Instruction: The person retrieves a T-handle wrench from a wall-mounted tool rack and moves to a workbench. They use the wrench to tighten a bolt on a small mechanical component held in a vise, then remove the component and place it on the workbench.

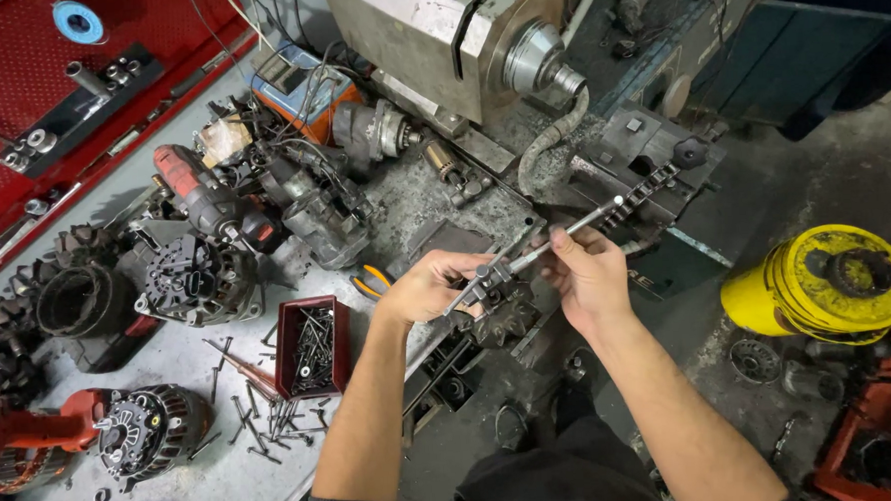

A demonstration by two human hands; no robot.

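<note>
Mid-frame, both hands grip a metal rod tool: left hand closed on its fitting, right hand pinching the shaft. They seem to be adjusting the fitting, perhaps a clamp; turning it further calls for a steady shaft.

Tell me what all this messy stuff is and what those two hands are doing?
The camera sits on a person's head and looks down at their own hands. The left hand and the right hand together hold a long silver metal tool over a grey workbench. On the bench lie round car-engine parts, a small dark red box of screws with loose screws beside it, and a red power drill. On the floor to the right lies a yellow cylinder.
</note>
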